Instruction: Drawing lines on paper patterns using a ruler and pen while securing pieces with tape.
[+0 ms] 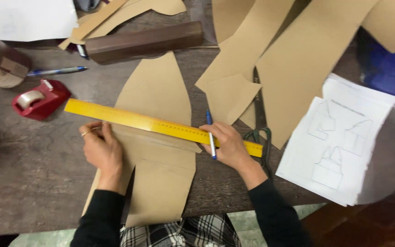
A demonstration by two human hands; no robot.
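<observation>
Both hands press on a yellow ruler (pixel 161 125) laid slantwise across a tan paper pattern piece (pixel 158 151) near the desk's (pixel 37 169) front edge. Left hand (pixel 100 148) lies flat, fingers spread, pinning the ruler's left part and the paper beneath. Right hand (pixel 228 145) is closed around a blue pen (pixel 211 136) while resting on the ruler's right part. Marking well probably means keeping firm, even pressure so the ruler cannot slide. That pattern piece is flared, narrow far, wider near, overhanging the desk.
</observation>
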